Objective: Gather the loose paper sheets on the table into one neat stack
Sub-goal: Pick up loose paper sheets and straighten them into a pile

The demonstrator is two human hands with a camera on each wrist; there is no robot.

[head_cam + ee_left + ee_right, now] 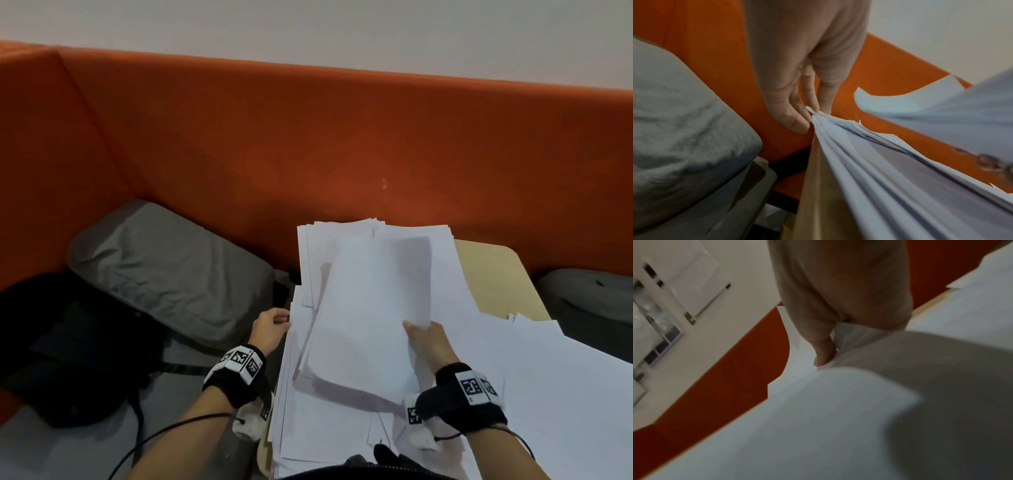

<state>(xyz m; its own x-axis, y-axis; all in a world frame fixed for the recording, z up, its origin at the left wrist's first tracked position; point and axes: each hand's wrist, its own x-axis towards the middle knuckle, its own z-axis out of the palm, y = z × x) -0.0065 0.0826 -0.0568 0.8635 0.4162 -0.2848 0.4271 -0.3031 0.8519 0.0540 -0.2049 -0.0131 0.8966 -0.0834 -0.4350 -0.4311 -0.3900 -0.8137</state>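
Observation:
A loose, uneven pile of white paper sheets [342, 421] covers most of the light wooden table [493, 270]. My left hand [286, 318] is at the pile's left edge, and its fairly straight fingertips [795, 125] touch the ragged edges of the pile [869, 162]. My right hand [416, 325] pinches a bundle of lifted sheets [373, 308] by its right edge, thumb [824, 353] on top. The lifted sheets [797, 426] hang tilted over the pile. More sheets [565, 377] spread out to the right, beyond the table's edge.
An orange sofa back [308, 137] runs behind the table. A grey cushion [164, 267] and a black backpack [68, 349] lie on the seat to the left. Another grey cushion [589, 294] sits at the right.

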